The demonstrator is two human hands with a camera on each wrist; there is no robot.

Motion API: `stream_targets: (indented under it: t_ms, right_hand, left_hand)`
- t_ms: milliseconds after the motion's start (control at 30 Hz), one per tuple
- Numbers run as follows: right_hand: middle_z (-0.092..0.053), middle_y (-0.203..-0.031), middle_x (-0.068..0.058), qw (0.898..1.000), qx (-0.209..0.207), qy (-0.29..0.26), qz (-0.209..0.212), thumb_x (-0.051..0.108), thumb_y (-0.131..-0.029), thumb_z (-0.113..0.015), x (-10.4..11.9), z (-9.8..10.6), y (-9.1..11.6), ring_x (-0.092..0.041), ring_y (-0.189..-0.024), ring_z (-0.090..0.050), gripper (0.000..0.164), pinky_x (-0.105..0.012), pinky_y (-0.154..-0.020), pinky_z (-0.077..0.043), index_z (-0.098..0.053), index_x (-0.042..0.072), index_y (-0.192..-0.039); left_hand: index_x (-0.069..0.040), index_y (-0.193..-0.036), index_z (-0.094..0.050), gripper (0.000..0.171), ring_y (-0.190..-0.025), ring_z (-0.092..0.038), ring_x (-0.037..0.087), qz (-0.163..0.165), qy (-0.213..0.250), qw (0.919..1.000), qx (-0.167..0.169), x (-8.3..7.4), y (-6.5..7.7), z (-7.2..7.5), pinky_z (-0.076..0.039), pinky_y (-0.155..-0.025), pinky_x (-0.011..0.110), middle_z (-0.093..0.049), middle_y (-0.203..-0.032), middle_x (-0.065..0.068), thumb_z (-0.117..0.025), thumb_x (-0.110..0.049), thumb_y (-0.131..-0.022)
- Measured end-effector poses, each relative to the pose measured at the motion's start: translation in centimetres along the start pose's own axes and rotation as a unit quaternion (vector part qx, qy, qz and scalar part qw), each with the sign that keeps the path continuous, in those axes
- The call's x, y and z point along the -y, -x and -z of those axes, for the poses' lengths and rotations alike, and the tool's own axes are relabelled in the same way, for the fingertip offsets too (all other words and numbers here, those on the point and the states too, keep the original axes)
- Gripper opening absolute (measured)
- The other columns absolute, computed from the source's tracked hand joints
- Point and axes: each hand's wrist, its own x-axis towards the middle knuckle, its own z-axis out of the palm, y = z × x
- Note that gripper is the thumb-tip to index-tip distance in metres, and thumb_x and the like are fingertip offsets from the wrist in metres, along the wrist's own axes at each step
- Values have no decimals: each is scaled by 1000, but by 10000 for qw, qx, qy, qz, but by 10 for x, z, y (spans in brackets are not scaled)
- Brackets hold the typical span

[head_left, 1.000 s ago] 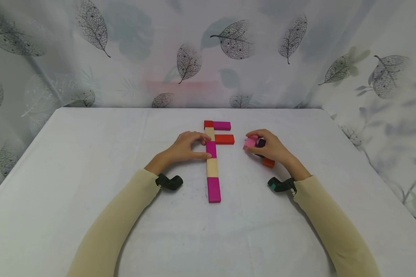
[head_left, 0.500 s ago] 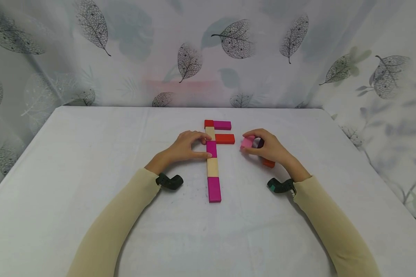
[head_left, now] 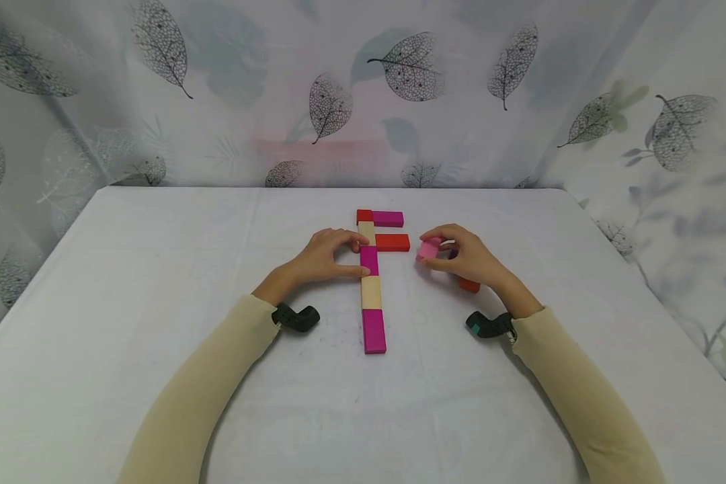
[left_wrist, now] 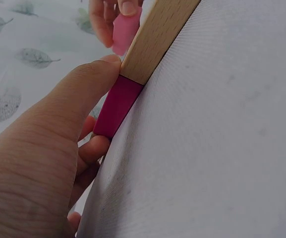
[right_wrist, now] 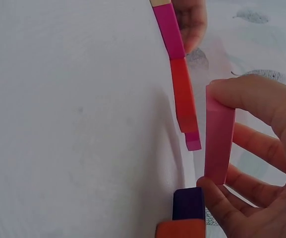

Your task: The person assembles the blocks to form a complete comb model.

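Observation:
A column of flat wooden blocks runs down the table. My left hand [head_left: 327, 257] spans a magenta block [head_left: 370, 261] in its middle, thumb and finger at its two ends; the left wrist view shows the thumb beside a plain wood block [left_wrist: 157, 42]. My right hand [head_left: 468, 259] pinches a pink block [right_wrist: 219, 139] by its ends between thumb and fingers, to the right of the column. Close by the pink block, an orange-red block [head_left: 392, 243] juts right from the column. Behind the right hand's fingers lie a dark purple block [right_wrist: 188, 203] and an orange block [head_left: 469, 286].
A red block [head_left: 364, 216] and a magenta block [head_left: 388, 219] form the column's far end. Nearer me come a wood block [head_left: 372, 292] and a magenta block [head_left: 374, 331]. The white table [head_left: 157, 269] ends at a leaf-print curtain [head_left: 230, 87].
My right hand has brought the pink block a little to the left, away from the dark purple and orange blocks. My left hand has stayed on the magenta block.

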Motion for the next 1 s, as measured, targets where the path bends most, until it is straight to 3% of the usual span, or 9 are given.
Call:
stream_targets:
  t_ms: [467, 1000]
  right_hand:
    - [-53, -128, -18, 9996, 228, 181, 25, 15, -83, -76, 7, -2, 5, -36, -113, -54, 47, -50, -94, -49, -61, 3, -126]
    - [-57, -119, -15, 9973, 487, 413, 365, 14, -81, -78, 6, -8, 6, -29, -104, -55, 41, -43, -89, -50, -65, 3, -119]
  left_hand:
    - [-15, -131, -58, 58, -107, -49, 17, 79, -2, 10000, 31, -2, 1, -1, -24, -109, 45, -59, -108, 1, -78, -35, -81]
    - [-14, -130, -58, 58, -109, -49, 17, 77, 10, 10000, -23, -1, 1, -3, -24, -109, 46, -59, -108, 1, -78, -35, -81]
